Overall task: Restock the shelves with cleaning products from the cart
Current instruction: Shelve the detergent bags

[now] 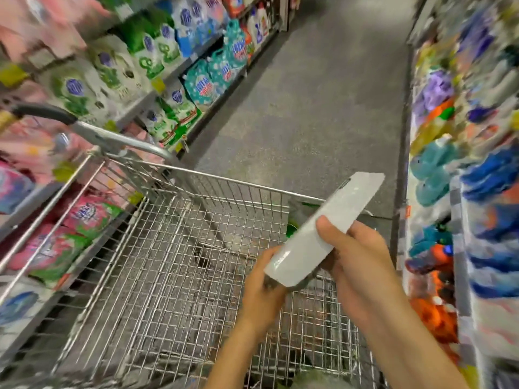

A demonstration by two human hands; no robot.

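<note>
Both hands hold a flat, pale grey package (325, 228) above the right side of the wire cart (174, 248). My left hand (264, 287) grips its lower corner from below. My right hand (356, 256) wraps its right edge, thumb on top. The package tilts up and away to the right. Something green (293, 230) shows behind the package near the cart's far right corner. The cart's basket looks mostly bare wire.
Shelves on the left (157, 80) hold green, blue and pink detergent pouches. The right shelves (460, 164), blurred, carry coloured bottles. The cart handle (92, 133) points to the upper left. Grey aisle floor (323, 94) runs ahead between the shelves.
</note>
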